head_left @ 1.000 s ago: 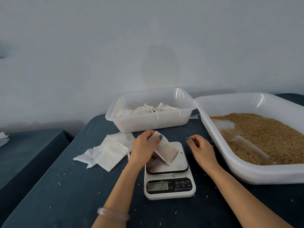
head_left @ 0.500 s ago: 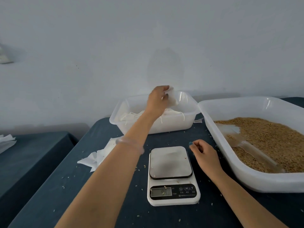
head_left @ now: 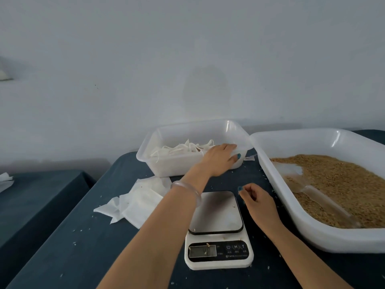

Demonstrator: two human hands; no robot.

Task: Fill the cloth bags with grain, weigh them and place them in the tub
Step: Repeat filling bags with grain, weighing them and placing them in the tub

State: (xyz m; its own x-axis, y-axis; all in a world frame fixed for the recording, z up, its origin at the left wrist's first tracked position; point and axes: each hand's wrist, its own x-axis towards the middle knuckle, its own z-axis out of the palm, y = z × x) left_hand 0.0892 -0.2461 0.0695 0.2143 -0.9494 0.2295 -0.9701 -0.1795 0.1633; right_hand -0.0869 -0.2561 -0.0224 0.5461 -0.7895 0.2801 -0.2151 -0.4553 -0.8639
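Golden-brown grain (head_left: 341, 180) (white tray (head_left: 312, 234))

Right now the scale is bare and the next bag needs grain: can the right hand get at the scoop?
Probably yes. The right hand holds nothing beside the near wall of the grain tub, and the scoop lies uncovered on the grain just past that wall.

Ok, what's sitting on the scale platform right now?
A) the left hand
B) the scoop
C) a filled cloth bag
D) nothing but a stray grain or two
D: the scale platform shows bare metal, and the left hand is up at the small tub.
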